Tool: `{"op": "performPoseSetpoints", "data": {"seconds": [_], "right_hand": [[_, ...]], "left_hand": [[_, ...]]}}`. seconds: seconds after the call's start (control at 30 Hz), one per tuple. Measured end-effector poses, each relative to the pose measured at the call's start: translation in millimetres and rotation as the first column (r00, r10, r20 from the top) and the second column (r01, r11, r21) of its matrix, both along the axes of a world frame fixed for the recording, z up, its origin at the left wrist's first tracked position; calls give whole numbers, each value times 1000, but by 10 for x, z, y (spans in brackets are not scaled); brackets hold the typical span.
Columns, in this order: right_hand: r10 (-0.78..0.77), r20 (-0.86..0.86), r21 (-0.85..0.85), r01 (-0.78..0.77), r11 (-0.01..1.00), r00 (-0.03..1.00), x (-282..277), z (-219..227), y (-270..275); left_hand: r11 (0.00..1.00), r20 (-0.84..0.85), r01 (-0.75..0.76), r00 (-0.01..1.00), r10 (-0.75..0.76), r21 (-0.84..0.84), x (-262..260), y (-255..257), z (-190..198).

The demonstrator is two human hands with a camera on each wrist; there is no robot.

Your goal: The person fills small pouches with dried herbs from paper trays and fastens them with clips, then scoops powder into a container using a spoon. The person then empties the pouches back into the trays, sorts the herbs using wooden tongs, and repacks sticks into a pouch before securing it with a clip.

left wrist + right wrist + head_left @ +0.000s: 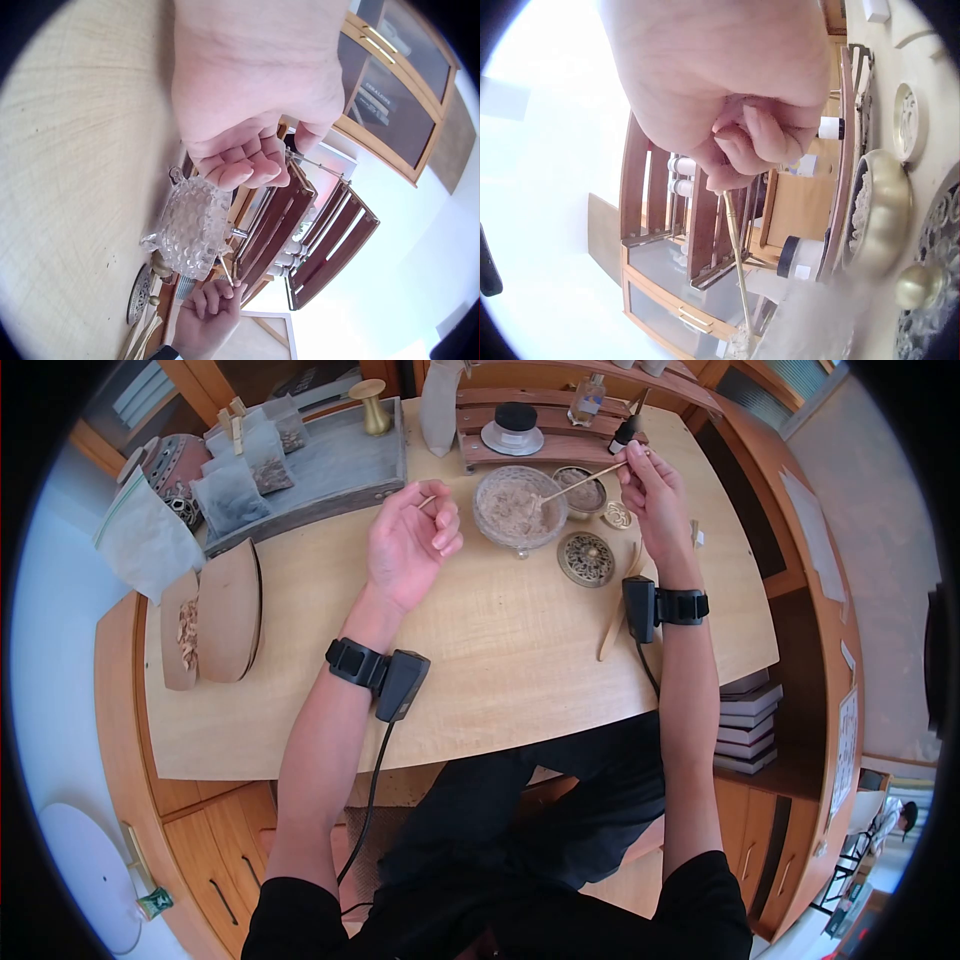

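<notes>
My right hand (655,495) pinches the end of a thin tan stick (590,484) between thumb and fingers. The stick slants down to the left, and its far tip, with grey-brown powder on it, is over the glass bowl (191,229). That bowl has bumpy clear walls and small feet, and lumpy grey-brown powder (508,508) fills it. To the bowl's left my left hand (412,545) is raised, palm turned up and fingers loosely curled, with no held object showing. Beside the bowl stands a brass pot (885,206) of similar powder. Its openwork lid (586,559) lies in front.
A small gold dish (617,515) and long wooden tools (612,625) lie at the right. Behind stands a slatted wooden rack (560,452) with a black-lidded jar (515,418) and bottles. At left are a grey tray (345,455), bags and a wooden holder (228,615) with chips.
</notes>
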State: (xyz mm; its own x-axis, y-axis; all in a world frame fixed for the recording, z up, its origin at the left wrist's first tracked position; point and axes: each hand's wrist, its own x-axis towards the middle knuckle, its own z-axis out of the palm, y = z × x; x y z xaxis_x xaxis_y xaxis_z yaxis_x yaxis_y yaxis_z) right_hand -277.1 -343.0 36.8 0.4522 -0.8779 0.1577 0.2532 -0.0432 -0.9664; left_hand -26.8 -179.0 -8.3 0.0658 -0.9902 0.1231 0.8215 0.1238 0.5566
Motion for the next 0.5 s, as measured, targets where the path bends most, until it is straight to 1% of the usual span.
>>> {"op": "performPoseSetpoints", "data": {"seconds": [0.07,0.17,0.23,0.5], "right_hand": [[-24,-3,10,24,1000,1000,19,-10,2],[2,-31,7,-2,1000,1000,9,-7,7],[-18,-3,7,18,1000,1000,-6,7,1],[-19,11,-2,19,1000,1000,-28,4,-21]], "left_hand": [[1000,-1,2,1000,-2,-2,5,-2,-3],[1000,-2,3,1000,-3,-1,8,-8,-18],[1000,12,3,1000,-3,-6,14,-4,-17],[1000,13,3,1000,-3,-10,10,1,-1]]}}
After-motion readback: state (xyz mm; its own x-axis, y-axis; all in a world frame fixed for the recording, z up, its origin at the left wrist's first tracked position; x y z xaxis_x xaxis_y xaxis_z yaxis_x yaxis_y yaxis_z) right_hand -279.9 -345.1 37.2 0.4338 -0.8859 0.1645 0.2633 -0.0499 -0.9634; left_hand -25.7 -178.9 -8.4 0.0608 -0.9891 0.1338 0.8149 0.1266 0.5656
